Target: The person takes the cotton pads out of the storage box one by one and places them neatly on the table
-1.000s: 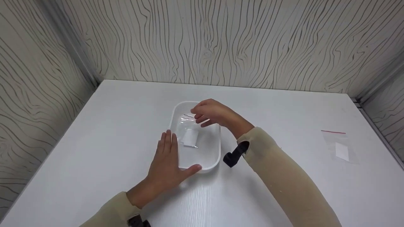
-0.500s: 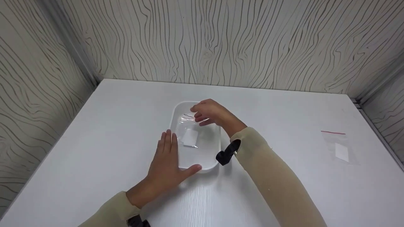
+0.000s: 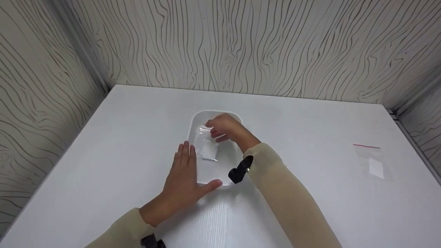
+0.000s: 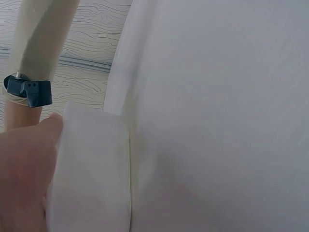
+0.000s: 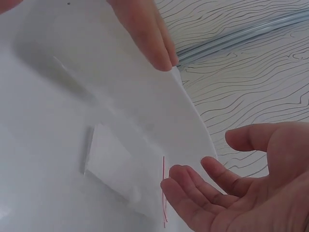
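A white oblong plastic tray [image 3: 206, 177] stands on the table. Inside lies a small clear zip bag [image 3: 208, 150] with a white card in it; the right wrist view shows its red zip lines. My left hand [image 3: 182, 182] rests along the tray's left side, fingers straight and thumb across the near rim. Over the far part of the tray is my right hand [image 3: 225, 127], loosely bent, its thumb apart from the fingers in the right wrist view. Its fingertips [image 5: 169, 188] are close to the bag's zip end; whether they touch it I cannot tell. Nothing is held.
Another clear zip bag [image 3: 373, 165] with a red strip and white card lies on the white table [image 3: 293, 120] at the right. Wood-patterned panels [image 3: 227, 44] rise behind and at both sides. Each sleeve carries a black wrist camera [image 3: 240, 169].
My right hand has moved slightly left and lower over the tray, closer to the bag's zip end, with its forearm swinging left. My left hand keeps its place on the tray.
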`<state>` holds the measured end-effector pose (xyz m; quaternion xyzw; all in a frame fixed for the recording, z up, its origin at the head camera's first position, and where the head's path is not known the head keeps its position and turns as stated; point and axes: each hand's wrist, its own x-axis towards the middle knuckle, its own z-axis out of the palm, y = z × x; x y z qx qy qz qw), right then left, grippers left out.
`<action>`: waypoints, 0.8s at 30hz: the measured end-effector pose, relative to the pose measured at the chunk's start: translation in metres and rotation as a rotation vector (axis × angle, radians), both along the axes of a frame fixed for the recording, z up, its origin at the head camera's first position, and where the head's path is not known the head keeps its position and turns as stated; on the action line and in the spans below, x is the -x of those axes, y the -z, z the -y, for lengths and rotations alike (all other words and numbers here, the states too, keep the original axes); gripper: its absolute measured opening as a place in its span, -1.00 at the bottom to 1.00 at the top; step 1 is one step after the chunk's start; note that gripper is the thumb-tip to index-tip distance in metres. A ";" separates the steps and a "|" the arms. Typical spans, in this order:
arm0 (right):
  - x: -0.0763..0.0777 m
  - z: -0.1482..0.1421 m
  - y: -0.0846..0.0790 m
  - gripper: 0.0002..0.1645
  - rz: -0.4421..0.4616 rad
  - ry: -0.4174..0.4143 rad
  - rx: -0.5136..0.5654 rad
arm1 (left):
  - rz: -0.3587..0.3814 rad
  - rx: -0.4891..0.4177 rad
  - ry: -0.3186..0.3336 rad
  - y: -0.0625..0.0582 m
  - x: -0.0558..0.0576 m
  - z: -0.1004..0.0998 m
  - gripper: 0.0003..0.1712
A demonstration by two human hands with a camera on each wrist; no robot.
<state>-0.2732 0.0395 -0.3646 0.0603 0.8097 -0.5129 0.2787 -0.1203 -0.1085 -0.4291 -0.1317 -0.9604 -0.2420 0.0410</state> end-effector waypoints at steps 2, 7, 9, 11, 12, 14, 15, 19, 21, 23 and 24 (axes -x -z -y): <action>0.001 -0.001 0.004 -0.46 -0.010 0.021 -0.043 | 0.002 0.008 0.001 0.000 0.000 -0.001 0.42; 0.002 -0.003 0.011 -0.66 -0.041 0.050 -0.195 | -0.012 -0.006 0.011 0.000 -0.001 -0.001 0.42; 0.001 -0.003 0.012 -0.66 -0.044 0.047 -0.239 | -0.020 -0.015 0.014 0.000 -0.001 0.000 0.42; 0.001 -0.002 0.012 -0.62 -0.046 0.030 -0.276 | -0.020 -0.010 0.013 0.000 -0.002 0.000 0.41; 0.000 -0.002 0.012 -0.58 -0.048 0.014 -0.292 | -0.019 -0.012 0.013 0.000 -0.002 0.000 0.41; -0.001 -0.001 0.011 -0.52 -0.058 -0.021 -0.331 | -0.016 -0.015 0.011 0.000 -0.002 -0.001 0.41; -0.002 0.000 0.010 -0.50 -0.065 -0.040 -0.349 | -0.012 -0.011 0.009 -0.001 -0.002 -0.001 0.41; -0.005 0.002 0.008 -0.48 -0.084 -0.093 -0.406 | 0.001 -0.011 0.002 -0.001 -0.002 -0.001 0.41; -0.006 0.002 0.007 -0.53 -0.078 -0.097 -0.407 | 0.002 -0.011 0.001 0.000 -0.001 -0.001 0.41; -0.006 0.002 0.007 -0.59 -0.068 -0.091 -0.401 | 0.003 -0.012 0.003 0.000 -0.001 -0.001 0.41; -0.005 0.002 0.007 -0.64 -0.066 -0.088 -0.398 | 0.001 -0.011 0.004 0.000 -0.001 -0.001 0.42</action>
